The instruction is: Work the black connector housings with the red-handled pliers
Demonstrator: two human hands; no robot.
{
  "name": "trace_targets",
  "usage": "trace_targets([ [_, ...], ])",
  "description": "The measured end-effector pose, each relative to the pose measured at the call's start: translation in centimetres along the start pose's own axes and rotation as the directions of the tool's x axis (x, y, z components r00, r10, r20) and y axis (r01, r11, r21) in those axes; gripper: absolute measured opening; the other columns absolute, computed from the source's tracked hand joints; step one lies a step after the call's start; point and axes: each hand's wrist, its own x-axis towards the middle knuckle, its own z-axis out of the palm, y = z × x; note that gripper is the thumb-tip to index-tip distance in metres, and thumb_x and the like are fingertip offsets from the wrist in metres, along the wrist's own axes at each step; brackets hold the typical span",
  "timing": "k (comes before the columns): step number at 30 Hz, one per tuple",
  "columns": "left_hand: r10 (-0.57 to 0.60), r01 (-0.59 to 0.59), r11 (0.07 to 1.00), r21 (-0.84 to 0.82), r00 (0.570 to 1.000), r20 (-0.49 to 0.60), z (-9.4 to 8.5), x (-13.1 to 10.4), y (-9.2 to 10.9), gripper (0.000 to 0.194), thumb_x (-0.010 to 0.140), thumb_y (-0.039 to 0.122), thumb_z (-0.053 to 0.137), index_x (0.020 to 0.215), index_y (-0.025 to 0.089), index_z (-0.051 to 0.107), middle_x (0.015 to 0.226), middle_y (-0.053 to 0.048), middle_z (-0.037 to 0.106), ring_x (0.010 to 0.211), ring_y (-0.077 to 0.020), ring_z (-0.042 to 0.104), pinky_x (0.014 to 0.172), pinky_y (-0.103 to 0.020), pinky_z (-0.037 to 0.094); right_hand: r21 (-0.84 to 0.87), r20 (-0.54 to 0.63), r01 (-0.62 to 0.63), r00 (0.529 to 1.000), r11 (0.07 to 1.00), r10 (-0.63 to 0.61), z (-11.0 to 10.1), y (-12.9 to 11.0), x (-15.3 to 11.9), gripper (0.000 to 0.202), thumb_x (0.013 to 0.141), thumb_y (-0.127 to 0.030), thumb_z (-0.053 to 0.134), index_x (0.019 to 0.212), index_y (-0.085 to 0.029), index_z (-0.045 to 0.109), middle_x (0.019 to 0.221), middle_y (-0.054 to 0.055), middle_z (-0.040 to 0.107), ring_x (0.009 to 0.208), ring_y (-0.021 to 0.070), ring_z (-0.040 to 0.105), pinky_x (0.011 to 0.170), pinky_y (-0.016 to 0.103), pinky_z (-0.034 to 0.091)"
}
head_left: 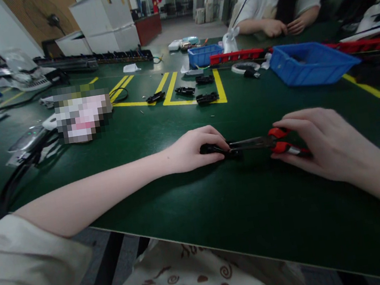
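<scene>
On the green table (185,205), my left hand (200,148) has its fingers closed on a small black part (233,154). My right hand (322,142) is wrapped round the red handles of long-nosed pliers (268,142), to the right of it. The long jaws point left and meet the black part at my left fingertips; whether they grip it cannot be made out. Farther back lie several similar black parts, among them one at the left (155,97), one in the middle (185,91) and one nearer (206,98), by yellow tape lines.
A blue bin (312,64) stands at the back right, with a smaller blue bin (205,55) and a red strip (239,56) behind. At the left lie a blurred pink object (83,122) and black cables (16,175). Across the table, a person's hands (283,27) are visible.
</scene>
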Motion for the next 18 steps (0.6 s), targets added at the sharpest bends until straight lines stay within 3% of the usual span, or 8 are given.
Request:
trace_targets([
  [6, 0.045, -0.044, 0.998, 0.044, 0.999, -0.024, 0.2, -0.1, 0.2, 0.017, 0.095, 0.018, 0.065, 0.108, 0.018, 0.076, 0.123, -0.010, 0.067, 0.115, -0.0214, 0.066, 0.104, -0.039, 0.053, 0.087, -0.004, -0.038, 0.999, 0.995, 0.039, 0.7, 0.5, -0.2, 0.041, 0.093, -0.034, 0.054, 0.132, -0.022, 0.048, 0.120, 0.018, 0.065, 0.113, 0.0379, 0.065, 0.102, 0.066, 0.049],
  [8, 0.050, -0.048, 0.995, 0.086, 0.999, -0.019, 0.3, -0.2, 0.4, 0.017, 0.095, 0.018, 0.064, 0.108, 0.019, 0.075, 0.124, -0.010, 0.067, 0.116, -0.0216, 0.066, 0.104, -0.039, 0.053, 0.141, 0.018, -0.057, 0.998, 0.988, 0.055, 0.7, 0.5, 0.0, 0.037, 0.088, -0.027, 0.055, 0.124, -0.023, 0.054, 0.117, 0.016, 0.067, 0.111, 0.0368, 0.066, 0.100, 0.065, 0.051],
  [10, 0.065, -0.064, 0.989, 0.136, 0.998, -0.002, 0.3, -0.2, 0.5, 0.017, 0.095, 0.019, 0.064, 0.108, 0.020, 0.075, 0.125, -0.010, 0.067, 0.116, -0.0223, 0.066, 0.104, -0.039, 0.052, 0.186, 0.089, -0.162, 0.985, 0.969, 0.148, 0.7, 0.4, 0.3, 0.032, 0.084, -0.025, 0.057, 0.116, -0.024, 0.059, 0.113, 0.013, 0.069, 0.106, 0.0345, 0.068, 0.090, 0.058, 0.057],
  [14, 0.094, -0.091, 0.977, 0.195, 0.996, -0.006, 0.4, -0.1, 0.6, 0.017, 0.096, 0.020, 0.063, 0.109, 0.019, 0.074, 0.123, -0.011, 0.067, 0.115, -0.0228, 0.065, 0.101, -0.038, 0.052, 0.250, 0.243, -0.400, 0.907, 0.882, 0.343, 0.5, 0.1, 1.1, 0.021, 0.089, -0.040, 0.061, 0.103, -0.025, 0.064, 0.097, 0.008, 0.071, 0.084, 0.0262, 0.069, 0.068, 0.042, 0.058],
  [18, 0.103, -0.099, 0.975, 0.201, 0.995, -0.011, 0.5, -0.1, 0.5, 0.017, 0.097, 0.020, 0.062, 0.110, 0.016, 0.072, 0.120, -0.012, 0.068, 0.114, -0.0233, 0.065, 0.101, -0.038, 0.052, 0.253, 0.257, -0.465, 0.878, 0.848, 0.405, 0.3, -0.6, 2.3, 0.039, 0.088, -0.063, 0.062, 0.089, -0.023, 0.065, 0.084, 0.006, 0.069, 0.070, 0.0232, 0.065, 0.060, 0.038, 0.052],
])
